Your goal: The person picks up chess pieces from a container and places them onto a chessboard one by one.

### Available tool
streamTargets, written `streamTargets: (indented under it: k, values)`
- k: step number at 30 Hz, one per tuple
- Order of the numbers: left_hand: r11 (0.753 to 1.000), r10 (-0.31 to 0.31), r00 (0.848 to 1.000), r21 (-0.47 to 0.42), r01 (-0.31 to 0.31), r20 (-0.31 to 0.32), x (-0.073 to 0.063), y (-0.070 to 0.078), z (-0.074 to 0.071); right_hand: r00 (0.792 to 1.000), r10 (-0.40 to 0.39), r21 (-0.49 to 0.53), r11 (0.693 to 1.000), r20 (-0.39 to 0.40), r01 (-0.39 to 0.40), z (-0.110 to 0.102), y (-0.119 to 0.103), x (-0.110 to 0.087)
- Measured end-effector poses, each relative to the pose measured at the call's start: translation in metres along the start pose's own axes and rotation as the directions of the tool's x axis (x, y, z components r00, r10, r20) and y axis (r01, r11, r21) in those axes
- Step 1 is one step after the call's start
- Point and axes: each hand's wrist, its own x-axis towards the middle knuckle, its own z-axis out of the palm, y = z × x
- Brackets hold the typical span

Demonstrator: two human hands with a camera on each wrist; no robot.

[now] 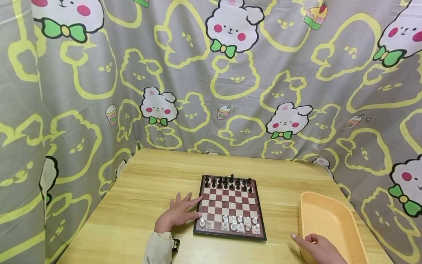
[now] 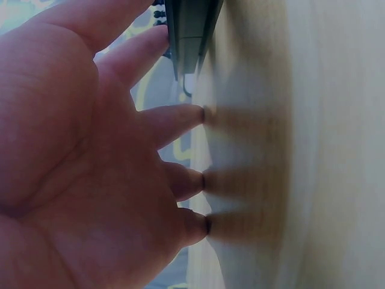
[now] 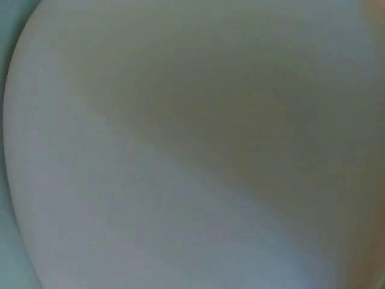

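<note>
A chessboard (image 1: pixel 227 207) with dark red and white squares lies on the table. Black chess pieces (image 1: pixel 232 179) fill its far end; white chess pieces (image 1: pixel 233 224) stand at the near end, with gaps among them. With fingers spread, my left hand (image 1: pixel 176 216) touches the board's left edge with thumb and index finger. In the left wrist view its other fingertips (image 2: pixel 195 180) rest on the table. My right hand (image 1: pixel 321 250) is over the near left side of a yellow tray (image 1: pixel 329 212), its thumb pointing left. A small pale spot shows by its fingers, too small to identify.
The wooden table (image 1: pixel 158 165) extends around the board, and the tray stands on its right side. A grey patterned curtain (image 1: pixel 191 84) hangs behind and at both sides. The right wrist view shows only a blurred pale surface (image 3: pixel 150 180).
</note>
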Motion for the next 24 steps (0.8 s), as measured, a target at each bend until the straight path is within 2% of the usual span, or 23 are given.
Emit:
streamTargets:
  k: [4, 11, 16, 18, 21, 24]
  values:
    - [1.0, -0.003, 1.0, 0.003, 0.003, 0.003, 0.0, -0.001, 0.001, 0.999, 0.006, -0.002, 1.0, -0.035, -0.006, -0.008, 0.004, 0.0]
    - [1.0, -0.009, 1.0, -0.004, 0.009, 0.003, -0.001, 0.001, 0.0, 0.988, -0.024, 0.014, 1.0, -0.155, 0.027, -0.014, 0.011, -0.003]
    - [1.0, -0.012, 1.0, -0.01, 0.012, 0.003, -0.002, 0.001, 0.0, 0.978, 0.039, 0.163, 0.987, -0.203, -0.006, -0.016, 0.01, -0.007]
    - [1.0, -0.011, 1.0, -0.008, 0.011, 0.002, -0.002, 0.001, 0.0, 0.972, 0.064, 0.185, 0.982, -0.225, -0.021, -0.017, 0.009, -0.009]
    - [1.0, -0.01, 1.0, -0.008, 0.01, 0.003, -0.002, 0.0, 0.001, 0.953, 0.095, 0.172, 0.984, -0.289, -0.046, -0.019, 0.005, -0.012]
    - [1.0, -0.009, 1.0, -0.011, 0.009, 0.005, -0.002, 0.0, 0.001, 0.903, 0.129, 0.176, 0.983, -0.409, -0.061, -0.018, -0.001, -0.015]
